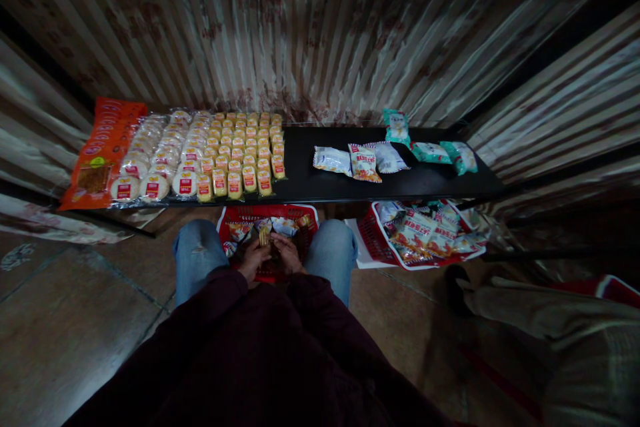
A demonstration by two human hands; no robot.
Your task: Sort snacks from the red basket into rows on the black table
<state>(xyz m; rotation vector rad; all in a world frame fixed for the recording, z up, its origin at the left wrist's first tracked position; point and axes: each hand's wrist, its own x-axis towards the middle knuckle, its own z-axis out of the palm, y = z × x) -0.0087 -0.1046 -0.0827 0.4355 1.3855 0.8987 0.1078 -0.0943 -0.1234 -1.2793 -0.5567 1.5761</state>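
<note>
Over a red basket [310, 213] between my knees, my left hand [255, 260] is closed around a small yellow wrapped cake [264, 235]. Just to its right is my right hand [287, 255], its fingers partly stretched toward the cake; whether they touch it is too dark to tell. Mixed snack packets [284, 227] lie in the basket beneath. On the black shelf [300, 190] ahead, matching yellow cakes [235, 184] stand in close rows. To their left come rows of round white wrapped crackers [154, 187] with red labels.
An orange packet [95, 157] lies at the shelf's left end. White-and-red bags [365, 163] and green bags [431, 152] lie to the right. A second red basket [376, 240] full of snack bags stands below. Another person's leg [520, 310] is at right; pleated curtains [300, 33] hang behind.
</note>
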